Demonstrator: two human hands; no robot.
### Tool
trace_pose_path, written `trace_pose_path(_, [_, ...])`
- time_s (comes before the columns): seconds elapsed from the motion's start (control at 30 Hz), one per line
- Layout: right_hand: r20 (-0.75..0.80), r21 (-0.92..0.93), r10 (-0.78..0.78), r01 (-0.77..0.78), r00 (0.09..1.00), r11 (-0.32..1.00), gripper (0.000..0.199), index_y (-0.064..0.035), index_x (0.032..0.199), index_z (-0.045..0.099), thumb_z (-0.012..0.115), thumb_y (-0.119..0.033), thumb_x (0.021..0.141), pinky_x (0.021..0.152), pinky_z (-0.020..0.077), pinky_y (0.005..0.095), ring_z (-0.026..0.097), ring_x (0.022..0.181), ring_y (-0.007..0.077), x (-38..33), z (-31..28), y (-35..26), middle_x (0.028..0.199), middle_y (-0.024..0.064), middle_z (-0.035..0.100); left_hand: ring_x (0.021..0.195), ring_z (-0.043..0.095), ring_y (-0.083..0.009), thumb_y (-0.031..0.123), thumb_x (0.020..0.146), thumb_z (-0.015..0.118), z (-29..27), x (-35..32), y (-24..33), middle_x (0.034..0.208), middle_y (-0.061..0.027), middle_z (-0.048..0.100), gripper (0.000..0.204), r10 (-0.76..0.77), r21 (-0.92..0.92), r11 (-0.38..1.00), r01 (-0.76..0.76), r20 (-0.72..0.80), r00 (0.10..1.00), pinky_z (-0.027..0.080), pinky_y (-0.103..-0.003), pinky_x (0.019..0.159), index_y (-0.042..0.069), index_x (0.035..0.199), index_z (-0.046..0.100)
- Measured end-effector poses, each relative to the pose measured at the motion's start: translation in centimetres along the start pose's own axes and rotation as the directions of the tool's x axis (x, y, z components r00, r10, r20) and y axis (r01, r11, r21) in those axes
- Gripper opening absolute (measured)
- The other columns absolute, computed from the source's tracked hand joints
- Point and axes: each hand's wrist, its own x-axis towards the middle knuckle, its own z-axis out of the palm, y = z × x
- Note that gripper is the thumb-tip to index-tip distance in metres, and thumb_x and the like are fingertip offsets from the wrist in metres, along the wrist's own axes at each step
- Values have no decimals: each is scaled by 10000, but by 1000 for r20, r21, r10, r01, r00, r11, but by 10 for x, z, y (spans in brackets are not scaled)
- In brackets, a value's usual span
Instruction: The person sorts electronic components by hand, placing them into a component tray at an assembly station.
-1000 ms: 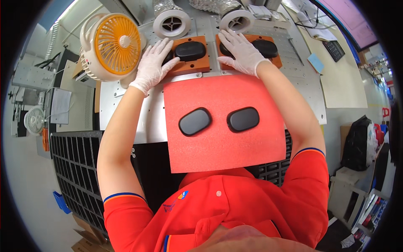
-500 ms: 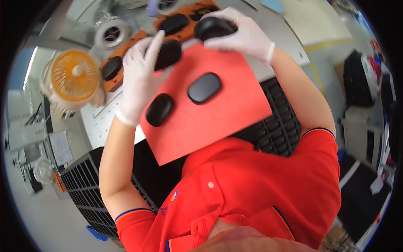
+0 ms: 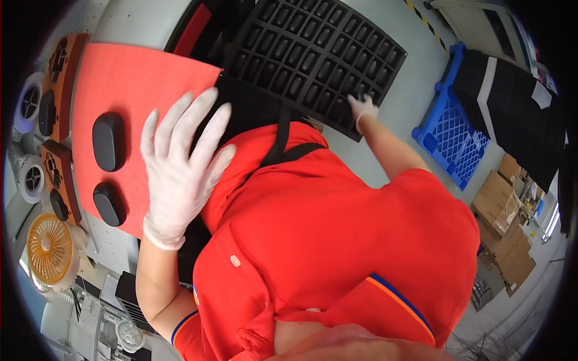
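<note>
Right hand moved onto gridded black tray.

A factory workshop: black compartment trays at the top, a blue crate and cardboard boxes at right, fans at lower left.

Grey metal bench: red mat at its near edge, two orange fixtures along the far edge behind the mat.
</note>
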Motion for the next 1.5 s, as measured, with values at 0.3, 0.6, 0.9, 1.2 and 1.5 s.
trace_pose_path(0.3, [-101, -145, 284, -296, 954, 944, 769, -346, 1484, 251, 589, -570, 831, 1137, 225, 457, 186, 1416, 370, -18, 75, 28, 1556, 221, 40, 1226, 505, -231, 176, 778, 715, -8, -42, 6, 1322, -41, 545, 485, -116, -45, 991, 129, 220, 969, 303, -429, 1089, 164, 1246, 587])
trace_pose_path(0.6, [-120, -421, 44, -91, 992, 902, 1003, -73, 1514, 104, 358, -762, 830, 1120, 246, 512, 156, 1406, 481, 4, 111, 61, 1500, 372, 11, 1171, 553, -252, 130, 770, 700, -22, -59, 1, 1259, -73, 591, 391, -224, -69, 970, 232, 107, 969, 357, -426, 1050, 98, 1156, 646])
trace_pose_path(0.9, [92, -455, -151, 177, 984, 873, 984, -235, 1533, 92, 345, -826, 788, 1080, 320, 528, 274, 1349, 505, 22, 82, 72, 1517, 339, 29, 1265, 457, -339, 152, 782, 716, -34, -109, -25, 1401, -158, 465, 558, -460, -8, 886, 464, -148, 875, 350, -433, 1052, 41, 1300, 541])
trace_pose_path(1.2, [-417, -217, -734, 726, 535, 653, 485, 1, 1352, 474, 446, -281, 958, 1071, 348, 434, 443, 1265, 388, 45, 36, -80, 1394, 270, 434, 1059, 520, -375, 327, 874, 644, -25, -149, -100, 1213, -187, 528, 498, -724, 29, 604, 797, -399, 563, 429, -449, 912, 84, 1295, 538])
trace_pose_path(1.5, [-76, 613, -917, 708, -391, -352, 250, 35, 1165, 584, 493, -95, 973, 998, 395, 315, 548, 1102, 194, -294, -73, -351, 1171, 102, 600, 1095, 523, -395, 285, 909, 602, -42, -140, -147, 1237, -215, 514, 527, -479, -25, 857, 515, -406, 778, 445, -447, 909, 89, 1375, 455])
